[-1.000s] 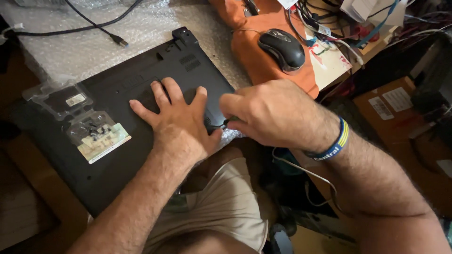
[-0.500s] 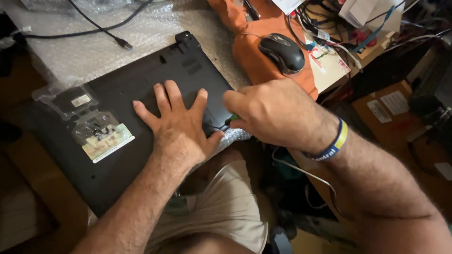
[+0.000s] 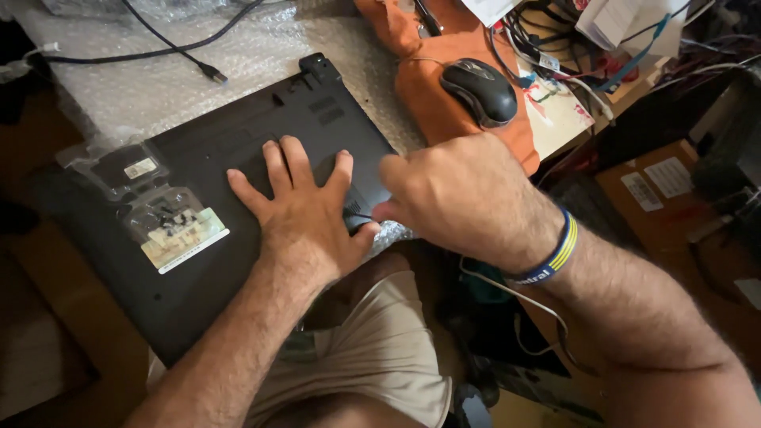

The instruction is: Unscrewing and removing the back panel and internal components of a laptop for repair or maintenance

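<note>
A black laptop [image 3: 198, 150] lies bottom side up on bubble wrap, its near right corner over my lap. My left hand [image 3: 305, 214] presses flat on its base with the fingers spread. My right hand [image 3: 468, 194], with a blue and yellow wristband [image 3: 555, 254], is at the laptop's right edge. Its fingers are pinched on a thin dark tool [image 3: 358, 214] whose tip points at the corner beside my left thumb. Most of the tool is hidden inside the hand.
Two small clear plastic bags [image 3: 154, 206] with parts and labels lie on the laptop's left half. A black mouse [image 3: 479, 91] sits on an orange cloth [image 3: 420, 111]. A loose cable plug [image 3: 212, 75] lies on the bubble wrap [image 3: 158, 95]. Tangled cables and cardboard boxes [image 3: 658, 182] fill the right side.
My right hand has drawn back a little to the right off the laptop's corner, so the thin tool's tip now shows. My left hand stays flat in place.
</note>
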